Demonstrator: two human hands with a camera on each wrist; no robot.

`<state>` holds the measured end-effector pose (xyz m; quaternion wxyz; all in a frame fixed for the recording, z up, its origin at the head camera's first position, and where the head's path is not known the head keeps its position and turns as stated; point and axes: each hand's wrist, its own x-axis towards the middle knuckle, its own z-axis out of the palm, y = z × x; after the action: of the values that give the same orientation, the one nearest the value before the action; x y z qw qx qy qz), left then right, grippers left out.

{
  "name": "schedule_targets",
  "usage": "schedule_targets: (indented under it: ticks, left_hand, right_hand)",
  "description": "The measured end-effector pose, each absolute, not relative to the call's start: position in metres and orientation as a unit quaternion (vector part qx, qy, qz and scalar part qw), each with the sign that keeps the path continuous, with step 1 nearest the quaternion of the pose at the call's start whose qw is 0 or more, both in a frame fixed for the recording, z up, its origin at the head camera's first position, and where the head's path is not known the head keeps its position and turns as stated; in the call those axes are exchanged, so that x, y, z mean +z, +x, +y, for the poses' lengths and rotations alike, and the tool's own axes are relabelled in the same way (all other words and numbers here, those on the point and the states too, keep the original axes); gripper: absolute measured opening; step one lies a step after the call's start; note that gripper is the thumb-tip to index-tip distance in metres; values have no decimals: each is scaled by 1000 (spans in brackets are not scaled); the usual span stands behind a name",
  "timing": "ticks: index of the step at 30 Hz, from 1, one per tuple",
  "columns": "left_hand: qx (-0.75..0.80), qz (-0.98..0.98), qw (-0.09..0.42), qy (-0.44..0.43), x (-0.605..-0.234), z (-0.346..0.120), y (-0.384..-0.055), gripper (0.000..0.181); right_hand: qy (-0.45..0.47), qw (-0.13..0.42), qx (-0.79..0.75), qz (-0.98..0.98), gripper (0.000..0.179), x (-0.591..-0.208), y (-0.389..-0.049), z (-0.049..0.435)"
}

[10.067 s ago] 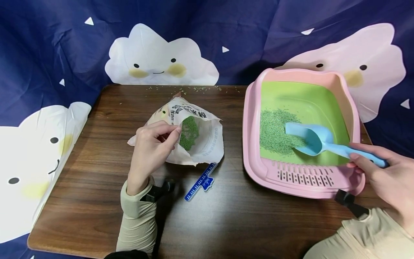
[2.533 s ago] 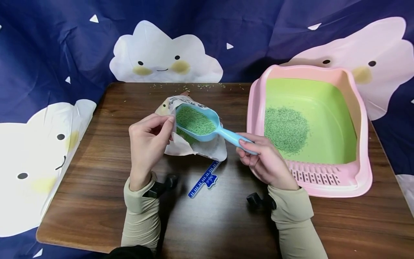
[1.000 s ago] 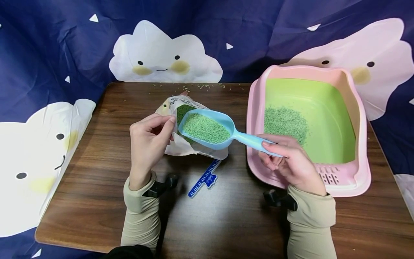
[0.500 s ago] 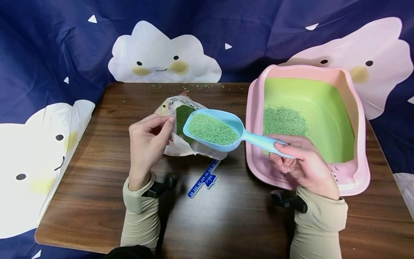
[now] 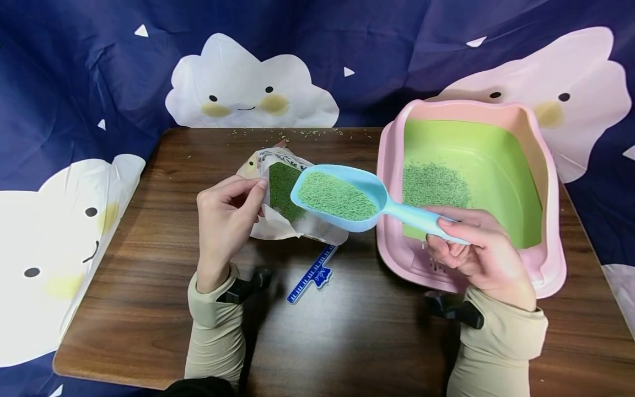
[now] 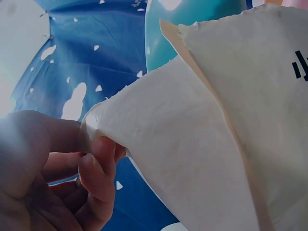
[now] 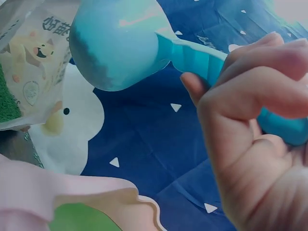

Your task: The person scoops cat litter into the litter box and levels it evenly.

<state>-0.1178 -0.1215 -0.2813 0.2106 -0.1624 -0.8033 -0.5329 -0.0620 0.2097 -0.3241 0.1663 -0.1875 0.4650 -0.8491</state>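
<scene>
My left hand (image 5: 225, 220) pinches the torn edge of a white paper litter bag (image 5: 275, 223), seen close up in the left wrist view as a pale paper flap (image 6: 159, 115). The bag's mouth gapes, with green pellets (image 5: 284, 187) inside. My right hand (image 5: 488, 256) grips the handle of a light blue scoop (image 5: 421, 216), its bowl heaped with green pellets (image 5: 339, 196). The scoop hangs level between the bag and a pink litter box (image 5: 389, 220), its bowl partly covering the bag. In the right wrist view the underside of the scoop (image 7: 120, 43) shows.
The litter box has a green floor (image 5: 491, 171) with a pile of pellets (image 5: 434, 184) at its left. A blue bag clip (image 5: 311, 275) lies in front of the bag on the wooden table (image 5: 347, 325). Loose pellets (image 5: 312, 132) are scattered along the far edge.
Earlier the scoop lay tipped in the litter box, then was in the bag's mouth. Now it has lifted out full and moved right. My left hand stays at the bag's edge.
</scene>
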Motion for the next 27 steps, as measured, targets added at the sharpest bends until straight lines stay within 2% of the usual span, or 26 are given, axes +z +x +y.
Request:
schedule_targets:
  ticks: [27]
  left_hand:
    - [-537, -798, 212, -176, -282, -120, -118, 12]
  right_hand:
    - [-161, 120, -911, 361, 47, -329, -55, 248]
